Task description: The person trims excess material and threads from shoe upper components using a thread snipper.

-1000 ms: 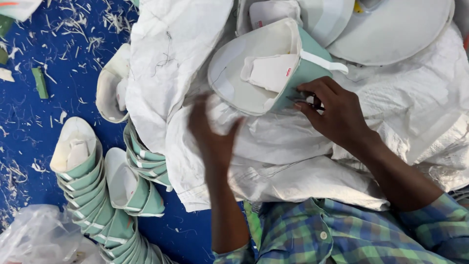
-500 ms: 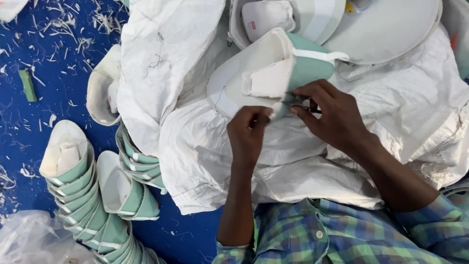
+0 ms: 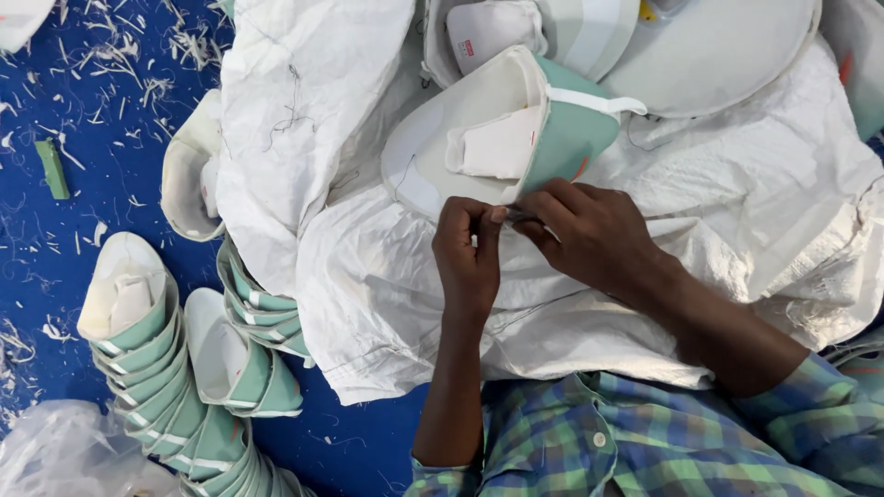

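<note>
A white and pale green shoe upper (image 3: 502,129) lies on its side on a white woven sack (image 3: 368,267) spread over my lap. My right hand (image 3: 589,230) pinches the lower edge of that upper between thumb and fingers. My left hand (image 3: 468,253) is closed beside it, fingertips touching the same edge and the right thumb. What the left fingers pinch is too small to make out. Both forearms come up from checked green and blue sleeves (image 3: 645,442).
Stacks of nested white and green uppers (image 3: 157,368) lie on the blue floor (image 3: 83,212) at lower left, another stack (image 3: 258,308) peeks from under the sack. More uppers (image 3: 589,32) lie at the top. Thread scraps litter the floor; a clear plastic bag (image 3: 64,456) sits at bottom left.
My left hand rose from open and blurred over the sack to closed against the upper's edge beside my right hand. The view shifted so the floor stacks slid slightly.
</note>
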